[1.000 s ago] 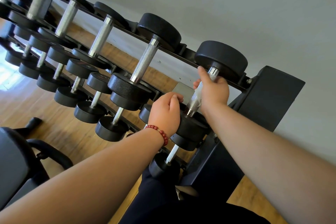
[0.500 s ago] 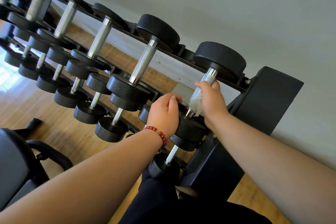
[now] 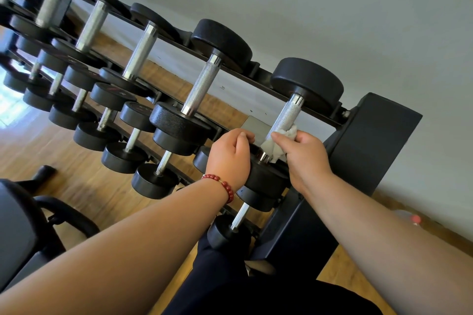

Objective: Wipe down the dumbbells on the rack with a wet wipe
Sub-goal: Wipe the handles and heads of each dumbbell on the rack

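A black rack point(image 3: 368, 151) carries rows of black dumbbells with chrome handles. The rightmost dumbbell on the top tier point(image 3: 288, 112) has its knurled handle bare down to near its lower end. My right hand point(image 3: 305, 158) holds a crumpled white wet wipe point(image 3: 277, 144) around that lower end, just above the near weight head. My left hand point(image 3: 231, 156), with a red bead bracelet on the wrist, grips the near head of this same dumbbell from the left.
Several more dumbbells fill the tiers to the left, the nearest top-tier one point(image 3: 202, 85) close beside my left hand. A black padded bench point(image 3: 23, 233) stands at the lower left on the wooden floor point(image 3: 76, 176). A grey wall runs behind the rack.
My right hand has slid the wipe down the chrome handle from its top end near the far head to its lower end. My left hand has stayed on the near head.
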Tool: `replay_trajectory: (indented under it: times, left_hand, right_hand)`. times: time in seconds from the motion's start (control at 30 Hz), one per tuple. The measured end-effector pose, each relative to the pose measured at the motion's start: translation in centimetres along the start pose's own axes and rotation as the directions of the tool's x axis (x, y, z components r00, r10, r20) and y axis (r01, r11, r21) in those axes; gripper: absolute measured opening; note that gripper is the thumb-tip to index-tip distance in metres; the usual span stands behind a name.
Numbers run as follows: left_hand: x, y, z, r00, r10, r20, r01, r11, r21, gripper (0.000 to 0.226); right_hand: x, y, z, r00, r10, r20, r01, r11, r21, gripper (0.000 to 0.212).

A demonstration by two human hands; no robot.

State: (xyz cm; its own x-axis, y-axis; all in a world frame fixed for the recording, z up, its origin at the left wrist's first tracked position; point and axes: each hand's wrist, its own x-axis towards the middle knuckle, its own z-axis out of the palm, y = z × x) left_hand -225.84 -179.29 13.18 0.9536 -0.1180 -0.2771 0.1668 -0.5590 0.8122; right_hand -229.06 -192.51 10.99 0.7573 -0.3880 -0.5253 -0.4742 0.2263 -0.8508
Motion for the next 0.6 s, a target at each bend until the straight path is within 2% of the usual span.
replay_trajectory:
  times: [0.17,0.27,0.43,0.5,0.6]
  left_hand:
    - [0.0,0.0,0.0,1.000,0.012,-0.008,-0.012,1.000,-0.001,0.034]
    - [-0.1,0.1,0.0,1.000,0.011,-0.007,-0.011,1.000,-0.003,0.034]
    - [-0.1,0.0,-0.1,1.000,0.016,-0.001,-0.016,1.000,0.003,0.033]
    - [-0.1,-0.1,0.0,1.000,0.017,0.001,-0.017,1.000,-0.001,0.034]
    - [-0.1,-0.1,-0.1,1.000,0.024,-0.004,-0.024,1.000,-0.011,0.034]
  right_hand:
    - [0.7,0.2,0.0,0.997,-0.009,0.078,0.016,0.997,-0.079,0.022]
    - [0.8,-0.3,-0.5,0.985,-0.023,0.174,0.050,0.987,-0.152,0.025]
    - [0.3,-0.7,-1.4,0.952,0.038,0.304,0.085,0.920,-0.382,0.022]
    - [0.8,-1.4,-1.5,0.958,0.022,0.286,0.086,0.929,-0.359,0.018]
    - [0.6,-0.9,-1.0,0.959,0.043,0.279,0.049,0.948,-0.315,0.030]
